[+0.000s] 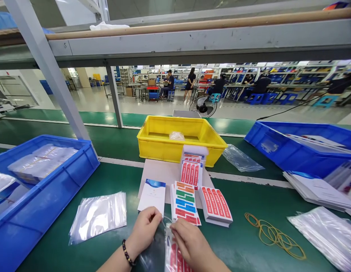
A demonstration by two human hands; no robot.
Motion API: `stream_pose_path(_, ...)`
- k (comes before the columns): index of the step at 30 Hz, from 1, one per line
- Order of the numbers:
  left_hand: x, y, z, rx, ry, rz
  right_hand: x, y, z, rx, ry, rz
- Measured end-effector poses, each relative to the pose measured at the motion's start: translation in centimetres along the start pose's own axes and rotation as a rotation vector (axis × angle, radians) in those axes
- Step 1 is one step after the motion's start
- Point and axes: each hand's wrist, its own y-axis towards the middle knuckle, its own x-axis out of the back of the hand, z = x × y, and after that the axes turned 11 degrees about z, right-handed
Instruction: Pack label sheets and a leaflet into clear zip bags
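Note:
My left hand (145, 228) and my right hand (189, 240) are both pinched on the top edge of a clear plastic bag (171, 253) with red label sheets inside, low at the front of the green table. Just beyond my hands lie a white and blue card (152, 194), a stack of multicoloured label sheets (185, 202), a stack of red label sheets (216, 204) and another red label stack (191, 172) leaning toward the yellow bin. A beaded bracelet sits on my left wrist.
A yellow bin (164, 149) stands ahead with a small bag in it. Blue bins (50, 192) (288, 153) flank it. Empty clear bags (98, 215) lie left, rubber bands (274, 236) and more bags (328, 234) right, booklets (319, 189) beyond. People work in the background.

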Motion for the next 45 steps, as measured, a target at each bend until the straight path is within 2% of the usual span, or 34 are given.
stream_pose_path(2, 0.5, -0.6, -0.6, -0.236, 0.201, 0.029, 0.8, 0.1, -0.3, -0.027, 0.155, 0.071)
stream_pose_path(4, 0.9, -1.0, -1.0, -0.353, 0.385, 0.155, 2.0, 0.0, -0.4, -0.045, 0.277, 0.162)
stream_pose_path(6, 1.1, -1.2, -1.2, -0.282, 0.476, 0.249, 3.4, -0.3, -0.5, -0.079, 0.334, 0.271)
stream_pose_path(9, 1.4, -1.1, -1.1, -0.157, 0.521, 0.266, 5.3, -0.6, -0.6, -0.098, 0.331, 0.404)
stream_pose_path(12, 1.6, -1.0, -0.9, -0.11, 0.441, 0.328, 5.8, 0.1, -0.6, -0.041, 0.268, 0.388)
stream_pose_path(15, 1.4, -1.1, -0.7, -0.086, 0.31, 0.429, 4.6, 2.1, -0.4, -0.025, 0.12, 0.218)
stream_pose_path(18, 1.2, -1.2, -0.7, -0.071, 0.241, 0.505, 2.2, 4.6, -0.1, 0.028, -0.086, 0.069)
stream_pose_path(21, 1.1, -1.3, -0.6, -0.1, 0.199, 0.535, -0.1, 6.4, 0.1, 0.03, -0.259, 0.073)
stream_pose_path(24, 0.9, -1.3, -0.4, -0.098, 0.136, 0.547, -1.1, 7.0, -0.1, 0.013, -0.343, 0.104)
stream_pose_path(27, 0.4, -1.0, 0.3, -0.065, -0.047, 0.515, -0.2, 6.6, -0.5, 0.097, -0.353, -0.009)
stream_pose_path(30, 0.0, -0.3, 1.0, 0.029, -0.462, 0.386, 2.2, 5.2, -0.4, 0.178, -0.327, -0.142)
stream_pose_path(31, -0.1, 0.0, 1.2, 0.079, -0.619, 0.341, 3.1, 4.7, -0.2, 0.198, -0.312, -0.142)
stream_pose_path(33, -0.1, 0.5, 1.5, 0.192, -0.866, 0.288, 4.6, 3.5, 0.2, 0.236, -0.266, -0.047)
stream_pose_path(35, -0.1, 0.7, 1.6, 0.274, -0.966, 0.258, 5.8, 2.8, 0.1, 0.247, -0.2, 0.087)
stream_pose_path(37, -0.2, 0.8, 1.8, 0.294, -0.976, 0.245, 6.5, 2.7, -1.0, 0.148, -0.179, 0.123)
stream_pose_path(38, -0.3, 0.7, 1.8, 0.281, -0.972, 0.244, 6.7, 3.0, -1.9, 0.045, -0.197, 0.095)
stream_pose_path(40, -0.4, 0.5, 1.8, 0.237, -0.971, 0.258, 7.1, 3.7, -4.2, -0.253, -0.299, 0.012)
stream_pose_path(41, -0.4, 0.4, 1.7, 0.223, -0.968, 0.273, 7.2, 4.1, -5.3, -0.331, -0.32, -0.011)
stream_pose_path(43, -0.4, 0.2, 1.5, 0.193, -0.956, 0.303, 7.2, 4.9, -7.2, -0.43, -0.339, -0.03)
stream_pose_path(45, -0.3, 0.0, 1.2, 0.156, -0.951, 0.344, 7.1, 5.3, -8.2, -0.462, -0.323, -0.043)
